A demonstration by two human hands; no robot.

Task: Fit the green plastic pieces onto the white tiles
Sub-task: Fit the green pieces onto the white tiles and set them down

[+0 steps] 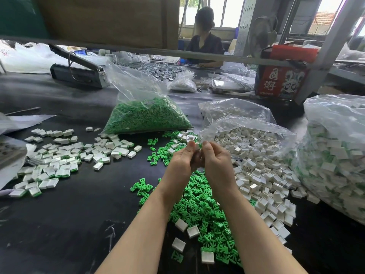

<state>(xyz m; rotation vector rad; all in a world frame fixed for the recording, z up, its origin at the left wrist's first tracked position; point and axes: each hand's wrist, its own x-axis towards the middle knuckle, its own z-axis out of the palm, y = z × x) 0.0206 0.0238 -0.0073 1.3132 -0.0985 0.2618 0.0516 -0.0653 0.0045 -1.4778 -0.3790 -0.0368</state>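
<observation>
My left hand (pixel 184 158) and my right hand (pixel 214 158) meet above the black table, fingers curled inward. Between their fingertips both pinch a small white tile (pixel 197 146); whether a green piece is on it is hidden by the fingers. Under my wrists lies a heap of loose green plastic pieces (pixel 201 210). To the right spreads a pile of bare white tiles (pixel 262 180), spilling from an open clear bag (pixel 246 135). At the left lie several white tiles with green pieces fitted (pixel 59 161).
A clear bag of green pieces (pixel 146 115) stands behind the hands. A big bag of fitted tiles (pixel 335 155) fills the right edge. A person sits across the table (pixel 205 36). A red box (pixel 280 80) and a metal shelf post (pixel 324 46) stand at back right.
</observation>
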